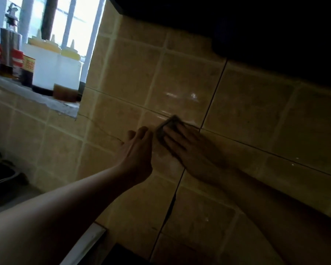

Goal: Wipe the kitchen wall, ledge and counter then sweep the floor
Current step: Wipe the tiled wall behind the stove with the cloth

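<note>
The wall-wiping step is in hand. The right hand (187,148) lies flat with straight fingers on a small dark sponge pad (165,129), pressing it against the tiled wall (246,115) right where two dark grout lines cross. The left hand (137,150) is beside it, just to the left, fingers relaxed and holding nothing, its fingertips at or close to the tiles; I cannot tell whether they touch.

The pad looks thin, roughly rectangular and greyish, with most of it hidden beneath the fingers. The beige tiles catch a wet-looking shine just above it.

Next, I'd judge, the pad needs firm flat pressure carried along the tiles and grout, likely leftward towards the ledge (52,104), where white bottles (54,67) and a metal canister (9,48) stand by the window and would have to be worked around. The counter and the floor are not yet started, as far as I can see.
</note>
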The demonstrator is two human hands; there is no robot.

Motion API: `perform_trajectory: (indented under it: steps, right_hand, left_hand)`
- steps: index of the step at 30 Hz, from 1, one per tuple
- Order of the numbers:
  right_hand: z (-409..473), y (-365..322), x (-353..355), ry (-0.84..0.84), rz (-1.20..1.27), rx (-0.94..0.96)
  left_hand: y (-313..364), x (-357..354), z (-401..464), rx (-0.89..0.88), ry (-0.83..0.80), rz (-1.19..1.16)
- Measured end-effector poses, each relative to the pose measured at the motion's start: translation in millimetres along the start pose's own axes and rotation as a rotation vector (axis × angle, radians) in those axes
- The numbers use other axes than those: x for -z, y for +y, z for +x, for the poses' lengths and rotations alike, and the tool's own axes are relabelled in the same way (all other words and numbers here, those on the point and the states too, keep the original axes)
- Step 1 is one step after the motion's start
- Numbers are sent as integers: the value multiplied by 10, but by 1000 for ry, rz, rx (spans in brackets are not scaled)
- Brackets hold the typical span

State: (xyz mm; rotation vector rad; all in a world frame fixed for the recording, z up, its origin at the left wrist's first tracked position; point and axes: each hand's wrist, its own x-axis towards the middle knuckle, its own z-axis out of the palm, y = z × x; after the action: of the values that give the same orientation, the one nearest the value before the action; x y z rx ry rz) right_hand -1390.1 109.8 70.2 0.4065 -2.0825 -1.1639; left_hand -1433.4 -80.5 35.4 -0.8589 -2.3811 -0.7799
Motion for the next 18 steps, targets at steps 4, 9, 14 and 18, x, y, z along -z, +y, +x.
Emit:
perform_trajectory:
  steps: [4, 9, 14, 18]
  right_hand:
    - [198, 252, 211, 79, -9, -380]
    - [-381, -472, -100, -66, 22, -59]
    - [-549, -273, -74, -19, -78, -34]
    - [-588, 311, 117, 83, -120, -410]
  left_hand:
    - [29, -72, -40, -5, -17, 4]
    - [22, -179, -156, 24, -47, 47]
    - [191, -298, -279, 8, -99, 73]
    - [330, -353, -269, -8, -47, 31]
